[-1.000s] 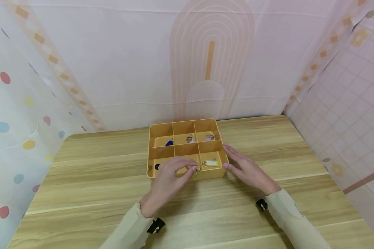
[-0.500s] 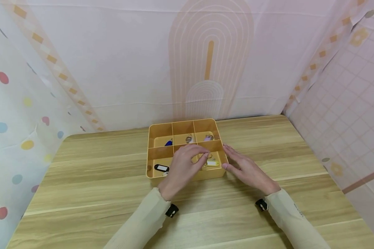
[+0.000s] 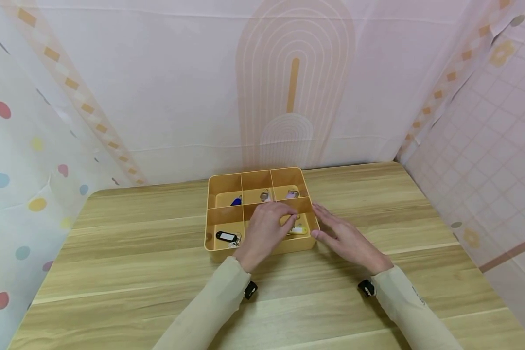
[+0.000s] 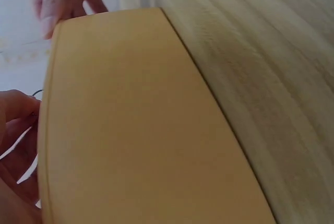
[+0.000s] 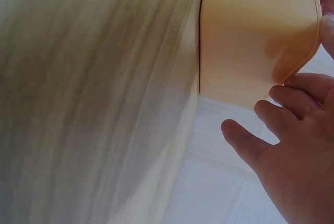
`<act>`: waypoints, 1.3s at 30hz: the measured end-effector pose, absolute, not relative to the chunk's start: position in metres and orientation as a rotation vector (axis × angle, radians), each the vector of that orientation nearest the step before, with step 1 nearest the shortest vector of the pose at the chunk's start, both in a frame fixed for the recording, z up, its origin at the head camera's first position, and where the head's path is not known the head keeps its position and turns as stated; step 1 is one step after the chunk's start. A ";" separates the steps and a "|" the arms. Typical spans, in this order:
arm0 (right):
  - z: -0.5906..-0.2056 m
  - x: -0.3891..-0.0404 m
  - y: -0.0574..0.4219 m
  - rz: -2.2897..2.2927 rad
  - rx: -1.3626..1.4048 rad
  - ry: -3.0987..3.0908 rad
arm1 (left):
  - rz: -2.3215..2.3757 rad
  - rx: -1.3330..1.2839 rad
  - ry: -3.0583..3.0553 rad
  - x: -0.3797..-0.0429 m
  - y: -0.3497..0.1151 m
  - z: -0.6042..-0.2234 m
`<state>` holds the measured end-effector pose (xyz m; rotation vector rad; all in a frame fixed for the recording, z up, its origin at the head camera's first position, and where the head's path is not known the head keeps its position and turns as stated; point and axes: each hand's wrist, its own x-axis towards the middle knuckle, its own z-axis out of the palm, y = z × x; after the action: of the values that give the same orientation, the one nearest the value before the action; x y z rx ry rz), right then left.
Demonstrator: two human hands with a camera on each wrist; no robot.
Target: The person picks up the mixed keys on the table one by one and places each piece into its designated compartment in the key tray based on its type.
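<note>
My left hand [image 3: 266, 229] is over the front right compartment of a yellow-orange divided box [image 3: 262, 247], thumb and forefinger pinching a small metal key ring [image 3: 298, 217]. What hangs from it is mostly hidden by the fingers. Beneath the fingertips lies a yellow key tag [image 3: 298, 231]. In the left wrist view, a thin dark ring [image 4: 37, 93] shows by the fingers behind the box wall. My right hand [image 3: 347, 238] rests against the box's right side, fingers extended; in the right wrist view its fingertips [image 5: 279, 92] are at the box's edge.
A black key tag [image 3: 226, 236] with keys lies in the front left compartment. The back row holds a blue tag [image 3: 236, 201], a key with a pale tag [image 3: 265, 196] and a pinkish tag [image 3: 292, 194]. The wooden table [image 3: 148, 262] meets a patterned cloth backdrop [image 3: 179, 107].
My left hand has moved right from the front middle compartment to the front right one, carrying the key ring, uncovering the black tag. The right hand stays at the box's side.
</note>
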<state>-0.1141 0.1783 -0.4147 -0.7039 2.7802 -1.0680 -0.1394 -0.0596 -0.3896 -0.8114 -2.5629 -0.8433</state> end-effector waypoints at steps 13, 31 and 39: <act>-0.414 -0.115 0.177 -1.070 -0.697 2.775 | -0.596 -0.707 -2.642 -0.140 -0.055 -0.398; -0.415 -0.116 0.179 -1.072 -0.692 2.776 | -0.579 -0.753 -2.660 -0.123 -0.089 -0.390; -0.415 -0.112 0.182 -1.062 -0.703 2.805 | -0.581 -0.736 -2.637 -0.106 -0.131 -0.390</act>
<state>-0.1125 0.1819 -0.4154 -0.7030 2.8054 -1.0617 -0.1063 -0.1310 -0.3901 -0.7356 -2.6365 -0.5808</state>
